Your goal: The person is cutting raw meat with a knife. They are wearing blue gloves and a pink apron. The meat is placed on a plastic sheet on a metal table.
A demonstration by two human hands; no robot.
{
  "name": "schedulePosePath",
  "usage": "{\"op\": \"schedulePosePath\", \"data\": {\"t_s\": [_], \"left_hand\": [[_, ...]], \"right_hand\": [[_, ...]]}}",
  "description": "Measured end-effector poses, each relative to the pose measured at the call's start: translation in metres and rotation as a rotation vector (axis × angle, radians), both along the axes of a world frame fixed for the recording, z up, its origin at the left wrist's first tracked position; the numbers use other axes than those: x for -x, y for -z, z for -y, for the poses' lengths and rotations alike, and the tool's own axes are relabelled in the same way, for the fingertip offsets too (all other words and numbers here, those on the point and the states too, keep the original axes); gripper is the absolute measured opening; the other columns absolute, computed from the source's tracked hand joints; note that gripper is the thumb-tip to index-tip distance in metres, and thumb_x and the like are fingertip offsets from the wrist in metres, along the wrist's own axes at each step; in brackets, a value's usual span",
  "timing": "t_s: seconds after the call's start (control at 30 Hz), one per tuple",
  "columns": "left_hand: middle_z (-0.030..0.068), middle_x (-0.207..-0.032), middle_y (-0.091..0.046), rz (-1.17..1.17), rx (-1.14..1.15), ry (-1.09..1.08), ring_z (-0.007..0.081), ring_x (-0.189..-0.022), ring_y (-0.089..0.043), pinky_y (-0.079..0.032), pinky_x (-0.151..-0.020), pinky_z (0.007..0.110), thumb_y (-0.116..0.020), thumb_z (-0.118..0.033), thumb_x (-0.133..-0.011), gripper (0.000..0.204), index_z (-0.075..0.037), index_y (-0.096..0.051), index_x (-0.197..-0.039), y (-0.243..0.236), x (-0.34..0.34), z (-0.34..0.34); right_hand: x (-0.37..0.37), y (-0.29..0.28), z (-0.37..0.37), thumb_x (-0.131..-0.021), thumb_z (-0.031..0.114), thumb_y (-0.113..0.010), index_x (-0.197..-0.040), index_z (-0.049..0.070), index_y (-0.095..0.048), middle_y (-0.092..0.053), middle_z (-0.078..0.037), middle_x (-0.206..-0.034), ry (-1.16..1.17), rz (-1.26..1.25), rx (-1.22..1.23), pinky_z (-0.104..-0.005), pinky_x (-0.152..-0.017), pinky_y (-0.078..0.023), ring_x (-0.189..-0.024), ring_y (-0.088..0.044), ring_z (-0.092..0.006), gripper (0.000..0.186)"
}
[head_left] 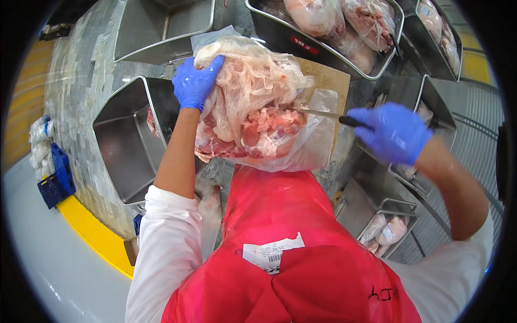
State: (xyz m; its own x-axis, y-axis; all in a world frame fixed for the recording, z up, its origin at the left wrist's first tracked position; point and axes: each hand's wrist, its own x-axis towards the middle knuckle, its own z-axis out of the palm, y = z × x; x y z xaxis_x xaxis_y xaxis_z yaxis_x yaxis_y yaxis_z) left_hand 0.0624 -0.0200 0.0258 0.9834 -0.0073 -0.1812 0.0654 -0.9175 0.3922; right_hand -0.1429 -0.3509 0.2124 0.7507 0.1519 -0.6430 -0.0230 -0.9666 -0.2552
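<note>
A large piece of raw meat (274, 132), pink and pale with fat, lies in front of me, its upper part wrapped in clear crumpled plastic (258, 70). My left hand (195, 82), in a blue glove, rests on the upper left of the wrapped meat, thumb spread from the fingers. In my blue-gloved right hand (390, 132) is a knife (350, 121) by its black handle, the blade pointing left. The blade's tip reaches the meat's right side, where it meets the plastic. Under the meat, a tan board (328, 81) shows in part.
Metal bins surround me: one at the left (126, 151), one at the upper left (161, 32), and one at the top with wrapped meat (315, 16). Lower right, another bin (358, 207) holds packaged meat. Blue crates (56, 180) stand far left by a yellow strip (99, 237).
</note>
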Motion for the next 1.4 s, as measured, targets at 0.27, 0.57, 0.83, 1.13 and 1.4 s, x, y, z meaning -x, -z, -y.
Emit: {"op": "schedulePosePath", "data": {"t_s": [0.27, 0.57, 0.83, 1.13, 1.4], "left_hand": [[0.0297, -0.13, -0.063, -0.042, -0.017, 0.039, 0.047, -0.119, -0.063, -0.05, -0.102, 0.053, -0.07, -0.078, -0.076, 0.087, -0.008, -0.068, -0.128, -0.002, -0.004, -0.003], [0.0326, -0.125, -0.066, 0.024, -0.032, 0.074, 0.0479, -0.118, -0.063, -0.049, -0.102, 0.054, -0.067, -0.078, -0.077, 0.09, -0.004, -0.068, -0.127, 0.0, 0.003, -0.018], [0.0352, -0.13, -0.062, 0.013, -0.087, 0.066, 0.05, -0.122, -0.062, -0.048, -0.105, 0.055, -0.064, -0.082, -0.077, 0.096, -0.002, -0.066, -0.13, 0.002, -0.001, -0.02], [0.0335, -0.137, -0.059, -0.013, -0.085, 0.081, 0.0482, -0.126, -0.06, -0.047, -0.108, 0.054, -0.061, -0.083, -0.077, 0.103, 0.0, -0.062, -0.136, -0.014, 0.005, -0.012], [0.0333, -0.135, -0.06, -0.021, -0.043, 0.07, 0.0474, -0.125, -0.061, -0.049, -0.106, 0.054, -0.063, -0.085, -0.075, 0.104, -0.001, -0.063, -0.136, -0.006, 0.002, -0.017]], "right_hand": [[0.1, 0.034, -0.064, -0.101, 0.03, -0.056, -0.14, 0.014, -0.057, -0.072, -0.021, -0.091, 0.403, 0.105, 0.044, -0.0538, -0.073, -0.055, -0.083, -0.07, -0.0428, 0.042], [0.139, 0.078, -0.124, -0.102, 0.036, -0.056, -0.15, 0.022, -0.05, -0.072, -0.022, -0.098, 0.769, 0.16, 0.061, -0.0554, -0.073, -0.055, -0.084, -0.07, -0.0437, 0.05], [0.173, 0.119, -0.171, -0.102, 0.039, -0.054, -0.154, 0.025, -0.046, -0.073, -0.019, -0.099, 0.894, 0.298, 0.116, -0.055, -0.074, -0.056, -0.084, -0.071, -0.0414, 0.054], [0.186, 0.137, -0.193, -0.102, 0.041, -0.054, -0.155, 0.026, -0.043, -0.073, -0.019, -0.101, 0.981, 0.304, 0.085, -0.0565, -0.075, -0.056, -0.086, -0.072, -0.0427, 0.056], [0.194, 0.123, -0.189, -0.101, 0.041, -0.054, -0.149, 0.024, -0.05, -0.073, -0.02, -0.107, 0.951, 0.382, 0.058, -0.0575, -0.081, -0.056, -0.091, -0.071, -0.0448, 0.051]]}}
